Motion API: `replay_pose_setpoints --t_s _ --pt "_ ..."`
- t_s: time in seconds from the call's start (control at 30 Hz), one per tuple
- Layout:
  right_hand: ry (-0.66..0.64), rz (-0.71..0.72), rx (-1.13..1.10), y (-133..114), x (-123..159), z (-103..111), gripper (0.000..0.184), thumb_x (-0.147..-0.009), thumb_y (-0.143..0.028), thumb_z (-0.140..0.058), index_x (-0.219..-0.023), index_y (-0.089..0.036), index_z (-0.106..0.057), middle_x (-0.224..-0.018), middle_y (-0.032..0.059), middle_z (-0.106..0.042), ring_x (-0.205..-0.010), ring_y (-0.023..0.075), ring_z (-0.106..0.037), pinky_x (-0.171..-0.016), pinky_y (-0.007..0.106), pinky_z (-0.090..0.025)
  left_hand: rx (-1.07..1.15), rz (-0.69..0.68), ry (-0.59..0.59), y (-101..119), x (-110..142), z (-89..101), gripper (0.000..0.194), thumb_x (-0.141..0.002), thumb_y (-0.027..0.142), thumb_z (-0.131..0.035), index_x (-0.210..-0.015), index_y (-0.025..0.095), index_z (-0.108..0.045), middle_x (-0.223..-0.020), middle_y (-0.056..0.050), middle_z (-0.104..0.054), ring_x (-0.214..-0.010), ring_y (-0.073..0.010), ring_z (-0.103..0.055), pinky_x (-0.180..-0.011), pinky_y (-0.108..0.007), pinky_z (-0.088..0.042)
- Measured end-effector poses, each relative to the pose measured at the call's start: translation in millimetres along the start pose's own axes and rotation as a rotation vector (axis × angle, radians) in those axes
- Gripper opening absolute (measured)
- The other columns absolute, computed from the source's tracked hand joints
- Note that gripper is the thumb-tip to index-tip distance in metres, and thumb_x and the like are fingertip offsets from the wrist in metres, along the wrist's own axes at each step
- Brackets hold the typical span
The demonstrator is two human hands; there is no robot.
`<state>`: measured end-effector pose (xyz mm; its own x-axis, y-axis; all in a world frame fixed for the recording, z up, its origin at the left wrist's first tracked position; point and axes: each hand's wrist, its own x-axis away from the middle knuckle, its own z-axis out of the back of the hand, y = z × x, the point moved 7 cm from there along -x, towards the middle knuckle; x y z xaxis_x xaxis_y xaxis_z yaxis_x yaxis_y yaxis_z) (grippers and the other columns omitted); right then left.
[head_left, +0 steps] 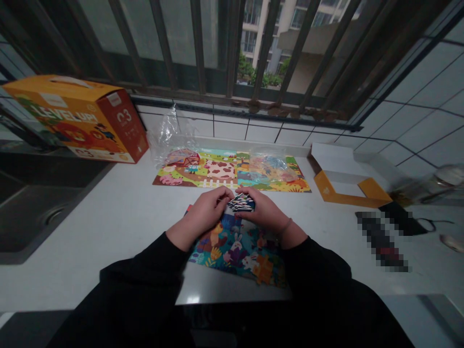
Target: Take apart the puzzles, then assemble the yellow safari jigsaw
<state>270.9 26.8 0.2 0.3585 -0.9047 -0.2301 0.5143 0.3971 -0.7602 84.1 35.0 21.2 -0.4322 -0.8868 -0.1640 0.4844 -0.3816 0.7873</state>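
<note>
Over a jigsaw (235, 253) near the counter's (90, 275) front edge, my left grip (207, 212) and right grip (263, 212) are clasping a dark patterned piece (241, 202) between them, with open counter stretching left toward the sink (32, 217).

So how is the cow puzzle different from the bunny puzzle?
The cow puzzle shows a yellow-green farm; the bunny puzzle is darker, blue-green with flowers. The cow puzzle lies farther away, the bunny one closer. A clear plastic bag sits on the cow puzzle, not the bunny one. Both lie flat on the white counter.
</note>
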Motion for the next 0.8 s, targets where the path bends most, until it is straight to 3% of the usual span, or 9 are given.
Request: replay_pose_setpoints --t_s 0.2,0.33,0.5,0.6,0.7,0.8 --pt "-0.012 -0.067 0.031 -0.4 -0.4 -1.2 0.055 -0.080 -0.028 -0.099 -0.127 -0.024 -0.071 -0.125 0.0075 -0.080 -0.115 0.0291 -0.075 -0.100 0.042 -0.058 0.014 0.034 0.039 -2.6 0.2 0.6 0.014 -0.104 0.030 -0.060 -0.112 0.025 -0.070 -0.104 -0.004 -0.080 -0.095 -0.0230 -0.073 -0.086 -0.036 -0.053" --pt "-0.025 -0.039 0.048 -0.9 -1.0 -3.1 0.050 -0.081 -0.026 -0.098 -0.125 -0.025 -0.073 -0.125 0.0073 -0.080 -0.115 0.0296 -0.075 -0.101 0.043 -0.058 0.021 0.056 0.065 -4.8 -0.4 2.1 0.013 -0.103 0.033 -0.063 -0.109 0.025 -0.072 -0.098 -0.004 -0.080 -0.090 -0.0229 -0.073 -0.084 -0.037 -0.054" --pt "-0.007 -0.025 -0.015 2.2 -0.3 -4.0 0.083 -0.077 -0.024 -0.099 -0.152 -0.027 -0.064 -0.154 0.0125 -0.071 -0.141 0.0341 -0.069 -0.119 0.050 -0.054 -0.048 0.070 0.167 -9.8 -2.6 12.1 0.014 -0.103 0.032 -0.065 -0.105 0.024 -0.076 -0.096 -0.004 -0.081 -0.089 -0.0240 -0.074 -0.086 -0.037 -0.055" --pt "-0.039 -0.052 -0.060 4.5 0.0 -7.5 0.097 -0.078 -0.025 -0.098 -0.164 -0.029 -0.054 -0.158 0.0129 -0.068 -0.143 0.0341 -0.068 -0.119 0.050 -0.055 -0.071 0.018 0.110 -6.5 -5.0 6.6 0.018 -0.103 0.030 -0.063 -0.108 0.025 -0.079 -0.107 -0.005 -0.084 -0.101 -0.0264 -0.076 -0.096 -0.039 -0.056" --pt "-0.058 -0.033 -0.052 2.9 0.0 -9.7 0.093 -0.080 -0.025 -0.096 -0.163 -0.029 -0.055 -0.159 0.0125 -0.068 -0.144 0.0343 -0.068 -0.120 0.050 -0.055 -0.019 -0.014 0.041 -3.1 -6.5 -2.8 0.023 -0.105 0.030 -0.058 -0.110 0.027 -0.080 -0.116 -0.005 -0.084 -0.111 -0.0273 -0.076 -0.106 -0.041 -0.056" --pt "-0.052 -0.009 -0.036 0.4 -0.1 -10.5 0.082 -0.085 -0.024 -0.093 -0.160 -0.029 -0.058 -0.157 0.0115 -0.069 -0.142 0.0333 -0.069 -0.118 0.050 -0.055 0.084 0.083 0.075 -11.3 -7.6 -7.4 0.027 -0.109 0.035 -0.051 -0.116 0.026 -0.075 -0.115 -0.005 -0.082 -0.109 -0.0269 -0.075 -0.106 -0.043 -0.057"
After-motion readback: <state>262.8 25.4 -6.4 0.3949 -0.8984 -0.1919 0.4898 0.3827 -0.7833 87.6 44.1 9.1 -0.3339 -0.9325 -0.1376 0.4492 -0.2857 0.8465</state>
